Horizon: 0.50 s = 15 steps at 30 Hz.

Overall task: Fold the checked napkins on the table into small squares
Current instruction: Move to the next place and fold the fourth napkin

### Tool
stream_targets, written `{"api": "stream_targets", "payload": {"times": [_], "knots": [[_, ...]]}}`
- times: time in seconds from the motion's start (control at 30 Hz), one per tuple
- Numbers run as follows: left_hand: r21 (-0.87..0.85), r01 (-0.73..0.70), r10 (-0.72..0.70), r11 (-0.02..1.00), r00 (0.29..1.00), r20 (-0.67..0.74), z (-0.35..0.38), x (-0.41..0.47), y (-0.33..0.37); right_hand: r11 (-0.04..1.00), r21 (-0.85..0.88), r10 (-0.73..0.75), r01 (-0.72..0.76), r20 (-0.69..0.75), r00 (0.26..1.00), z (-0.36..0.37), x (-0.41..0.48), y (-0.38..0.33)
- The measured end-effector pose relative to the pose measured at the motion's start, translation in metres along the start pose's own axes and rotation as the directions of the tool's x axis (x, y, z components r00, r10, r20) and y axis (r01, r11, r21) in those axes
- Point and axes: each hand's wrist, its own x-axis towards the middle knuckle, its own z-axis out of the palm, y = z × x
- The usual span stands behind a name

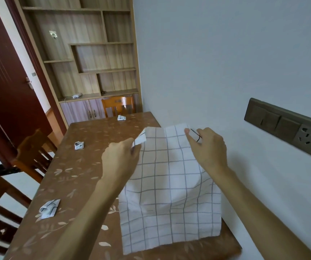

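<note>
Since 3 checked bundles are already sitting folded on the table, I'd call this job well past halfway, at least for what's in view. Going from the left: the near folded napkin by the left edge, the middle folded napkin further back, and the far folded napkin up at the far end, all a bit lumpy tbh. Then the left hand, fingers curled, pinches the far-left corner of the open napkin, which flips over right there. That cloth is fully spread with no fold made yet, far edge lifted, near edge draped at the near-right end of the table. The right hand pinches the far-right corner between thumb and forefinger, with a thin dark loop by those fingers, can't tell what it is. Both forearms reach forward, roughly level.
</note>
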Motion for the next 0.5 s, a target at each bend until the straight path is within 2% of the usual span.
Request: {"api": "stream_targets", "payload": {"times": [0.1,0.3,0.43,0.5], "knots": [[-0.004,0.004,-0.004,1.000,0.997,0.083,0.000,-0.010,0.023,1.000,0.002,-0.018,0.018,0.117,0.993,0.003,-0.006,-0.015],[-0.115,0.049,-0.031,0.992,0.988,0.154,0.007,-0.023,0.057,0.983,0.180,-0.055,0.025,0.162,0.985,0.005,-0.022,-0.046],[-0.225,0.068,-0.037,0.972,0.989,0.142,0.004,-0.025,0.071,0.925,0.364,0.017,-0.107,0.241,0.970,-0.002,-0.026,-0.064],[-0.252,0.052,-0.019,0.966,0.991,0.134,0.000,-0.026,0.076,0.857,0.462,0.087,-0.228,0.306,0.948,-0.010,-0.027,-0.071]]}}
